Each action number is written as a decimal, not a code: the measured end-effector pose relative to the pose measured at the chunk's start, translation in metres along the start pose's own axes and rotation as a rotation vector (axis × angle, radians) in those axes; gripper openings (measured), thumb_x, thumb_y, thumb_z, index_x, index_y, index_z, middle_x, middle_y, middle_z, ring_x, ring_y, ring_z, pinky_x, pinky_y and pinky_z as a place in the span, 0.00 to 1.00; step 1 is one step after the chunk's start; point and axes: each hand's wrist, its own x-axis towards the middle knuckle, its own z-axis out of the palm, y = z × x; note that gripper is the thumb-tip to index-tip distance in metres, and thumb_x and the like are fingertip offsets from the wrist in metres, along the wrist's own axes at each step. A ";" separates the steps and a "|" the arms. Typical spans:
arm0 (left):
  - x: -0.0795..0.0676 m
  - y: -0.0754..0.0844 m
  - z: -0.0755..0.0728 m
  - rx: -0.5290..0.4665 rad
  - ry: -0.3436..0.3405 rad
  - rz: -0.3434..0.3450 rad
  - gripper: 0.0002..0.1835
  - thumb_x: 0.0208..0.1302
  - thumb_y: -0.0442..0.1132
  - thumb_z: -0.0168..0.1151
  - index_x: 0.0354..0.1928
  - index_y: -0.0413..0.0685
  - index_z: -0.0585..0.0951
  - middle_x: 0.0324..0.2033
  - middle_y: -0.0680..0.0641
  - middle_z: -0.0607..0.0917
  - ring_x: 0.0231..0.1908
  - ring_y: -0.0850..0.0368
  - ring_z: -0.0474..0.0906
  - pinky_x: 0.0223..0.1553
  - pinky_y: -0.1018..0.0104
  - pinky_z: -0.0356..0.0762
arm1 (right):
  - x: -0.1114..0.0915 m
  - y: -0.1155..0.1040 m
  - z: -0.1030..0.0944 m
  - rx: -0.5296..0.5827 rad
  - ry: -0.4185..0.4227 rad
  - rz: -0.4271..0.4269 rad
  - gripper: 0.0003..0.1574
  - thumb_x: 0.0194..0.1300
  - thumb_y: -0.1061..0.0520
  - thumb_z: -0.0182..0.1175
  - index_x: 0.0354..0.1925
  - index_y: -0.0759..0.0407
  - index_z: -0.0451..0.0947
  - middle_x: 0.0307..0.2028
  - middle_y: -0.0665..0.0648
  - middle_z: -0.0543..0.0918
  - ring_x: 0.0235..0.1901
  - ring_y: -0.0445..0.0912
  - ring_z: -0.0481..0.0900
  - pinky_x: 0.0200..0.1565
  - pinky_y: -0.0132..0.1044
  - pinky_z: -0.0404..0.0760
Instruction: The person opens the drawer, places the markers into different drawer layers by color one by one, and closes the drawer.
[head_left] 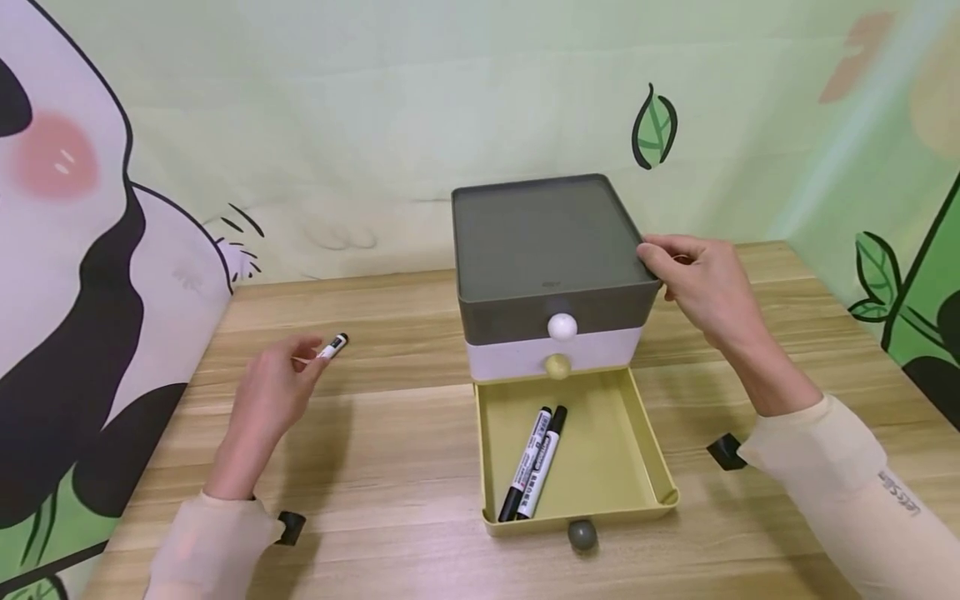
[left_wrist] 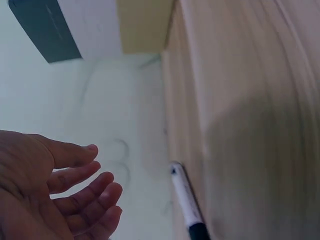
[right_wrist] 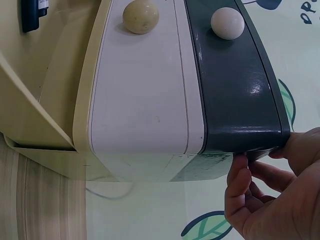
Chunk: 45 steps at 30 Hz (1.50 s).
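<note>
A small drawer unit [head_left: 551, 237] stands on the table, with dark grey, white and yellow tiers. Its bottom yellow drawer [head_left: 611, 454] is pulled out and holds two markers [head_left: 534, 471] lying side by side. My right hand [head_left: 708, 287] grips the unit's right top edge, thumb on top and fingers underneath; the right wrist view shows this hold at the dark grey tier [right_wrist: 240, 90]. To the left, my left hand [head_left: 273, 387] hovers with loosely bent fingers beside a white marker [left_wrist: 186, 197] with black ends. In the left wrist view that marker lies on the table, apart from the fingers.
A white knob [head_left: 562, 327], a yellow knob [head_left: 557, 367] and a grey knob [head_left: 582, 535] stick out from the drawer fronts. Behind the wooden table [head_left: 405, 467] hangs a printed backdrop [head_left: 337, 125] with a panda and leaves.
</note>
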 end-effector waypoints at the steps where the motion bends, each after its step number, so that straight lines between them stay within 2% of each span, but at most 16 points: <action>1: 0.002 -0.004 0.001 -0.002 0.004 -0.005 0.19 0.74 0.37 0.62 0.60 0.34 0.81 0.49 0.33 0.86 0.46 0.38 0.84 0.43 0.46 0.77 | 0.000 0.000 0.000 0.001 0.000 0.001 0.26 0.74 0.46 0.61 0.60 0.61 0.84 0.47 0.58 0.86 0.29 0.42 0.77 0.30 0.30 0.77; 7: 0.010 -0.025 0.004 0.007 0.010 -0.041 0.19 0.73 0.36 0.63 0.60 0.33 0.81 0.50 0.29 0.84 0.51 0.34 0.81 0.47 0.41 0.77 | 0.001 0.000 0.000 0.010 0.002 -0.008 0.25 0.75 0.47 0.61 0.60 0.61 0.84 0.46 0.58 0.86 0.30 0.42 0.77 0.30 0.30 0.77; 14: 0.020 -0.038 0.009 0.005 -0.016 -0.043 0.19 0.73 0.35 0.61 0.61 0.31 0.80 0.52 0.27 0.83 0.53 0.33 0.80 0.49 0.41 0.77 | 0.004 0.004 -0.001 0.013 -0.021 -0.007 0.26 0.76 0.49 0.59 0.62 0.64 0.82 0.49 0.61 0.85 0.29 0.39 0.76 0.30 0.28 0.76; 21: 0.031 -0.046 0.018 0.013 -0.049 -0.038 0.21 0.72 0.36 0.59 0.62 0.31 0.79 0.54 0.25 0.82 0.54 0.31 0.79 0.52 0.39 0.75 | 0.004 0.005 0.000 0.010 -0.022 0.002 0.25 0.76 0.50 0.59 0.62 0.65 0.82 0.48 0.60 0.85 0.28 0.38 0.75 0.29 0.27 0.76; 28: 0.039 -0.048 0.023 0.015 -0.073 -0.070 0.22 0.72 0.36 0.60 0.62 0.30 0.78 0.56 0.25 0.80 0.57 0.29 0.76 0.56 0.37 0.72 | 0.004 0.004 0.000 0.007 -0.024 0.003 0.26 0.76 0.49 0.59 0.62 0.64 0.81 0.51 0.63 0.84 0.29 0.39 0.76 0.30 0.28 0.76; 32: 0.043 -0.051 0.026 0.021 -0.080 -0.079 0.22 0.72 0.36 0.61 0.62 0.30 0.78 0.56 0.24 0.80 0.58 0.27 0.76 0.57 0.37 0.72 | 0.004 0.004 -0.001 0.008 -0.021 0.006 0.26 0.76 0.49 0.59 0.62 0.64 0.82 0.49 0.61 0.85 0.28 0.39 0.76 0.30 0.28 0.76; 35: 0.044 -0.053 0.028 0.032 -0.090 -0.084 0.22 0.70 0.36 0.62 0.61 0.30 0.79 0.54 0.25 0.82 0.55 0.28 0.77 0.55 0.38 0.73 | 0.004 0.004 -0.001 0.012 -0.018 0.008 0.26 0.75 0.48 0.60 0.61 0.64 0.82 0.47 0.58 0.85 0.28 0.39 0.76 0.30 0.28 0.76; 40: 0.043 -0.058 0.033 0.045 -0.113 -0.103 0.20 0.66 0.33 0.63 0.58 0.30 0.81 0.49 0.29 0.85 0.44 0.37 0.80 0.43 0.47 0.75 | 0.003 0.003 0.000 0.016 -0.024 0.011 0.27 0.75 0.47 0.60 0.62 0.63 0.82 0.48 0.58 0.85 0.29 0.40 0.76 0.30 0.28 0.76; 45: 0.043 -0.059 0.036 0.071 -0.098 -0.115 0.18 0.64 0.32 0.62 0.55 0.33 0.83 0.46 0.33 0.87 0.39 0.40 0.80 0.35 0.53 0.73 | 0.001 0.001 0.000 0.018 -0.005 0.014 0.26 0.75 0.47 0.61 0.61 0.61 0.83 0.47 0.58 0.86 0.29 0.41 0.76 0.30 0.30 0.77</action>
